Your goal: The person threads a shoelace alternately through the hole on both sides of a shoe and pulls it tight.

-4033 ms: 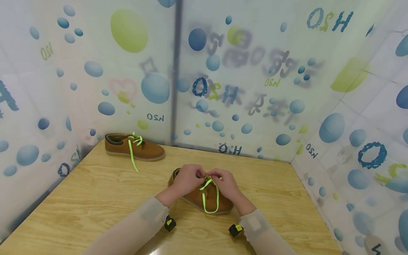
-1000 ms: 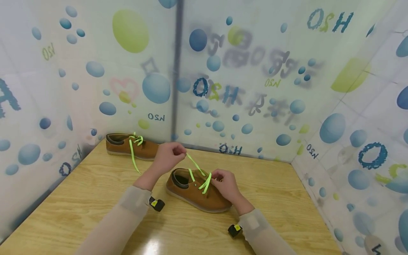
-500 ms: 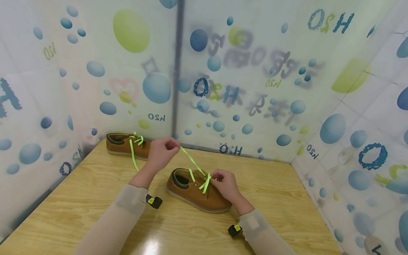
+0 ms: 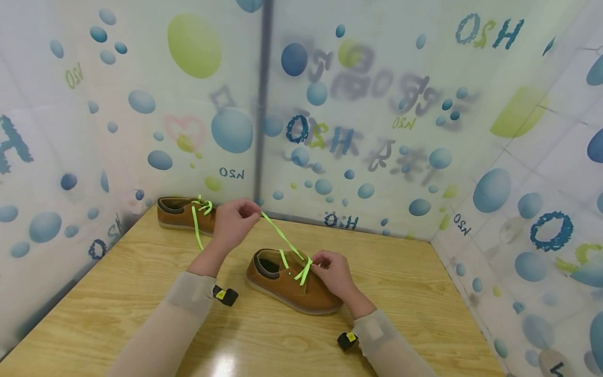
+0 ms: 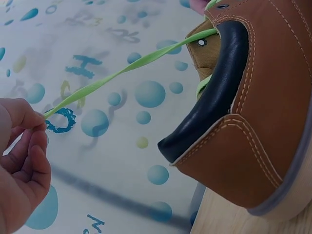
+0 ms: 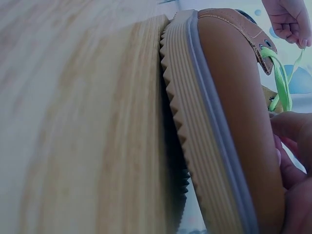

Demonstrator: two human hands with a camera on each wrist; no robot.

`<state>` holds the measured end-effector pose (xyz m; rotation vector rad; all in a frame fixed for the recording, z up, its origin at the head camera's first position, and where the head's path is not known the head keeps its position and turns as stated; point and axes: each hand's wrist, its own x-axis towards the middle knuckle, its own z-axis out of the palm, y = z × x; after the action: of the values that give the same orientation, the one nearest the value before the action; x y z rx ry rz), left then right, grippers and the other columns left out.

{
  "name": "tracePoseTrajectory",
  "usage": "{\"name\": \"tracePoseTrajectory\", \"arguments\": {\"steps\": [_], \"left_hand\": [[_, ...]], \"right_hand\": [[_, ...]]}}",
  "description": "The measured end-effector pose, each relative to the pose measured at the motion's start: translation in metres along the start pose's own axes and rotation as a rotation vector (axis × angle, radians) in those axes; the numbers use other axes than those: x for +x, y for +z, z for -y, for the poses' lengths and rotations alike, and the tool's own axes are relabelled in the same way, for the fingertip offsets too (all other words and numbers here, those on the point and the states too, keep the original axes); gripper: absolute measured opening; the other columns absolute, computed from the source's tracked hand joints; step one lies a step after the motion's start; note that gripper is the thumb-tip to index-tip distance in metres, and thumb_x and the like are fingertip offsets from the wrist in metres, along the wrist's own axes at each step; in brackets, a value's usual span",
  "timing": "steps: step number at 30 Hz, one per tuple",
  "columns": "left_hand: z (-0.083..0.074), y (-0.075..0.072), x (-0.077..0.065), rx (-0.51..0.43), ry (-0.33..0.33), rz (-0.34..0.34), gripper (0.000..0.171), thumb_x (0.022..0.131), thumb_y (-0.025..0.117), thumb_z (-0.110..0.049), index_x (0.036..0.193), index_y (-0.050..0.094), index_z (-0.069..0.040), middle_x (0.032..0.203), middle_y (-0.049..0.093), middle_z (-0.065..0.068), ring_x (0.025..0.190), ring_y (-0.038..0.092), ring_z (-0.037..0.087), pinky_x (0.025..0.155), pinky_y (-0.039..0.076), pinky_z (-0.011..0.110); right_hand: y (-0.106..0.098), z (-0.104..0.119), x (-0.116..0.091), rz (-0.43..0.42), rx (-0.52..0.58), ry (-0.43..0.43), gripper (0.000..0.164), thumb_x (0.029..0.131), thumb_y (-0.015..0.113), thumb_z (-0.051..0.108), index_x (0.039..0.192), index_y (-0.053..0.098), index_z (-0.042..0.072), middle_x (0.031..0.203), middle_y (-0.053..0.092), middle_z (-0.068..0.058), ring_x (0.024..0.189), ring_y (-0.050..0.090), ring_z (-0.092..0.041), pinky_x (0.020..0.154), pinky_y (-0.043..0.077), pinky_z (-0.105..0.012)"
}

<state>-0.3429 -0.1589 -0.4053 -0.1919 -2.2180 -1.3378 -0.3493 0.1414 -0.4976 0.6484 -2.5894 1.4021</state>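
Observation:
A brown shoe (image 4: pixel 282 293) with a dark padded collar stands on the table, its toe toward the lower right in the head view. My left hand (image 4: pixel 234 222) pinches the end of its bright green shoelace (image 4: pixel 282 235) between thumb and forefinger, up and left of the shoe. The lace runs taut down to the eyelets. My right hand (image 4: pixel 334 272) is at the lacing, thumb and fingers curled where the lace crosses; its fingertips are partly hidden there. More green lace hangs in a loop over the shoe's near side. In the right wrist view, the thumb (image 6: pixel 292 124) lies against the lacing.
A second brown shoe (image 4: pixel 186 222) with green laces stands at the back left, partly behind the left hand. The wooden table (image 4: pixel 400 324) meets a patterned curtain (image 4: pixel 400 157) at the back and sides. Each wrist wears a black camera (image 4: pixel 347 341).
Both hands were together over the lacing; the left hand has since drawn the lace up and to the left, more slowly in the last half second. The right hand stays at the lacing.

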Motion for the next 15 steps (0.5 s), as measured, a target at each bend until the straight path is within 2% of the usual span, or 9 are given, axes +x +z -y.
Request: {"name": "tracePoseTrajectory", "arguments": {"steps": [4,10,15], "left_hand": [[-0.0002,-0.0021,0.0004,0.001,-0.002,-0.006,0.004,0.094,0.075,-0.008,0.092,0.079,-0.008,0.083,0.075,0.010,0.073,0.062,0.016,0.068,0.050,0.022],[0.0002,-0.0066,0.0017,-0.001,0.006,-0.053,0.004,0.094,0.076,-0.009,0.091,0.077,-0.007,0.084,0.075,0.010,0.074,0.062,0.018,0.067,0.049,0.021],[0.0005,-0.0097,0.0025,-0.009,0.015,-0.055,0.004,0.094,0.074,-0.008,0.093,0.077,-0.006,0.085,0.075,0.011,0.075,0.063,0.020,0.067,0.050,0.020]], "right_hand": [[-0.0001,-0.0003,0.0001,0.001,-0.004,-0.005,0.005,0.095,0.080,0.008,0.097,0.079,0.003,0.084,0.073,-0.002,0.069,0.056,-0.006,0.065,0.048,-0.022],[-0.0001,-0.0008,0.0005,-0.003,-0.011,0.003,0.004,0.095,0.080,0.008,0.096,0.080,0.005,0.084,0.073,-0.002,0.069,0.056,-0.007,0.064,0.047,-0.021],[0.0011,-0.0027,0.0014,-0.017,-0.005,-0.017,0.003,0.093,0.081,0.007,0.092,0.079,0.007,0.081,0.072,0.000,0.067,0.054,-0.006,0.063,0.045,-0.021]]}}
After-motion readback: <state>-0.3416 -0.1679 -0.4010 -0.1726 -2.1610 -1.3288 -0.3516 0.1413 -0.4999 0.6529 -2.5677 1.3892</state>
